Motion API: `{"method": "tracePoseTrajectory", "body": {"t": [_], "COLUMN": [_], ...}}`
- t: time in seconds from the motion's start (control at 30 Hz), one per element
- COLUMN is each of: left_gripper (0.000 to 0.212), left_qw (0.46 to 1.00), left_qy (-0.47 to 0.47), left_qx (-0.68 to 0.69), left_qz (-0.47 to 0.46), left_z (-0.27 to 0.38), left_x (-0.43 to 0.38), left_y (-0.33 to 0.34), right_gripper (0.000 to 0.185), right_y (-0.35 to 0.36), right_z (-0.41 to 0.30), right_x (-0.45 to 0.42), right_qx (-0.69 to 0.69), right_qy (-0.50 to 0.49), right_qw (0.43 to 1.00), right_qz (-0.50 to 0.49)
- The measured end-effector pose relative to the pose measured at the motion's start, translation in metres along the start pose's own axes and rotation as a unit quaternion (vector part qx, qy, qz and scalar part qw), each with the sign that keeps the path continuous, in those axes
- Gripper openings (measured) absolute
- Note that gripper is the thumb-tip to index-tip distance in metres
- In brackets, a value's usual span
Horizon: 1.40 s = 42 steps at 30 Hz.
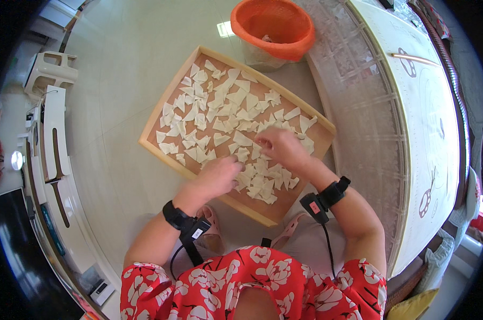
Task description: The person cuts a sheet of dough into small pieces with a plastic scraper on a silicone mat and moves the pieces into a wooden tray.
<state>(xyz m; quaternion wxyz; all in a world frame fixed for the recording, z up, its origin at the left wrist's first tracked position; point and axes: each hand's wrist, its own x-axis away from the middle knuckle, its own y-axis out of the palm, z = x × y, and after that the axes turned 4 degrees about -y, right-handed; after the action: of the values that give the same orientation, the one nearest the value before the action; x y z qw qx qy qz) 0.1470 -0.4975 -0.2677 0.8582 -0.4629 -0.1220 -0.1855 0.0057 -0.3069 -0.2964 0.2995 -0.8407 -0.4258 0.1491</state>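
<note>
A shallow wooden tray (167,157) lies tilted before me, with many torn or cut pieces of pale flat dough (241,139) spread over its brown base. My left hand (221,176) is low over the near edge, its fingertips bent down at the pieces near the tray's middle. To its right, my right hand (282,147) hovers over the pieces, slightly blurred, with fingers curled. Whether either hand pinches a piece cannot be told, since the fingertips are partly hidden. Black straps with small devices sit on both wrists.
An orange plastic basin (291,50) rests on a clear container beyond the tray. On the right stands a table (425,120) with a lace-like cover hanging down and a thin stick (415,59) on top. A cream stool (53,72) and white drawers (55,132) are at the left.
</note>
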Motion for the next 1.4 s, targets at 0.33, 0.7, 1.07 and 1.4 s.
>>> {"method": "tracePoseTrajectory", "body": {"t": [0.33,0.7,1.07,1.4], "left_gripper": [0.012,0.025,0.013,0.015], "left_qw": [0.994,0.997,0.997,0.984], "left_qy": [0.031,0.07,0.062,0.046], "left_qx": [-0.055,-0.044,0.024,0.172], "left_qz": [-0.094,-0.009,-0.034,0.03], "left_z": [-0.017,0.008,0.016,0.059], "left_x": [-0.002,-0.004,-0.012,-0.039], "left_y": [0.031,0.045,0.046,0.036], "right_gripper": [0.026,0.023,0.007,0.03], "right_y": [0.02,0.021,0.0,-0.062], "right_z": [-0.016,-0.014,0.026,0.038], "right_x": [0.043,0.077,0.096,0.078], "right_qx": [0.126,0.084,0.077,0.172], "right_qy": [-0.09,-0.043,0.01,0.125], "right_qw": [0.955,0.969,0.997,0.971], "right_qz": [-0.254,-0.23,-0.018,0.11]}}
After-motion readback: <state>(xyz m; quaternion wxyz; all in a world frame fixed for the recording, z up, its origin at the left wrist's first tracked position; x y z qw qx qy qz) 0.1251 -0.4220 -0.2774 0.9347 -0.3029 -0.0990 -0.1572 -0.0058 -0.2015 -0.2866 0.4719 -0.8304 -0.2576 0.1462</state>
